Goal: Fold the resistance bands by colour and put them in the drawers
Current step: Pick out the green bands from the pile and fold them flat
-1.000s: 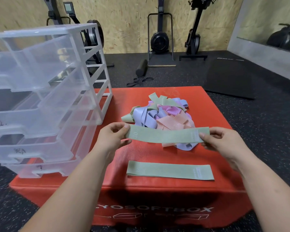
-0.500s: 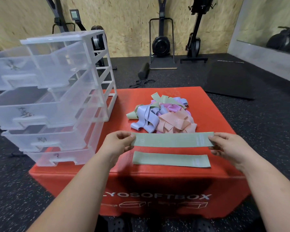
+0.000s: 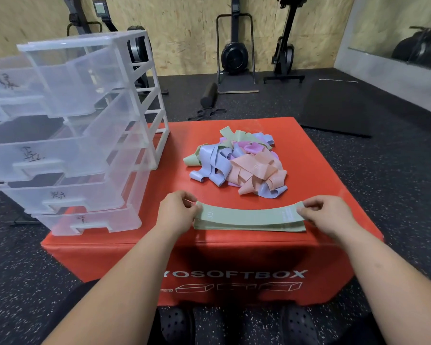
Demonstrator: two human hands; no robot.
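Between both hands, left (image 3: 176, 212) and right (image 3: 324, 213), pinched endwise: green band (image 3: 249, 216).

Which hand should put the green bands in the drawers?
Probably the left. The left hand pinches the bands' end nearest the drawers, which stand on that side; the right hand holds the far end.
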